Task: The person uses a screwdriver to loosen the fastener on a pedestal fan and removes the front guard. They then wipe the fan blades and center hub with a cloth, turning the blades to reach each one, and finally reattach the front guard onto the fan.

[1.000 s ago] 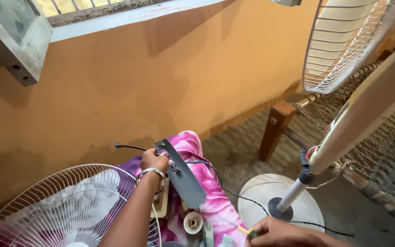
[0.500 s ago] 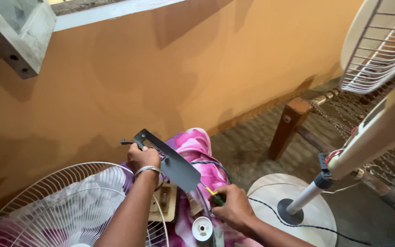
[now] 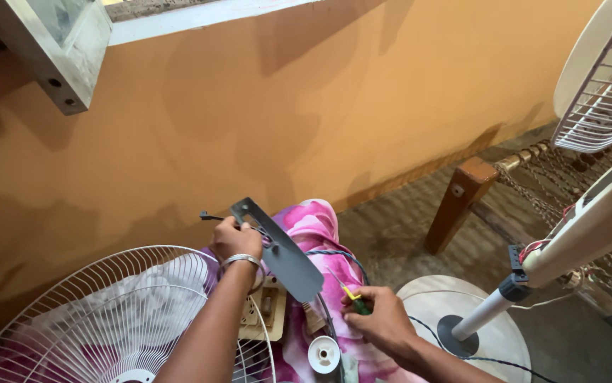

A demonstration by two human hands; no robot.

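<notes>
Holding a Grey Fan Blade Over the Lap

Gripping the grey fan blade near its narrow, slotted end, the left hand has its fingers wrapped fully around it; a metal bangle sits on that wrist. The blade slants down to the right from the fist, its broad rounded end hanging just above the right hand. That hand is closed around a small screwdriver with a green and yellow handle, the thin shaft pointing up toward the blade's lower edge. The blade looks flat, smooth and matte, like plastic. Beneath both hands lies a pink flowered cloth, with a beige switch panel and a white spool on it. A white wire fan guard stands to the left, and a round white fan base with its pole to the right.
</notes>
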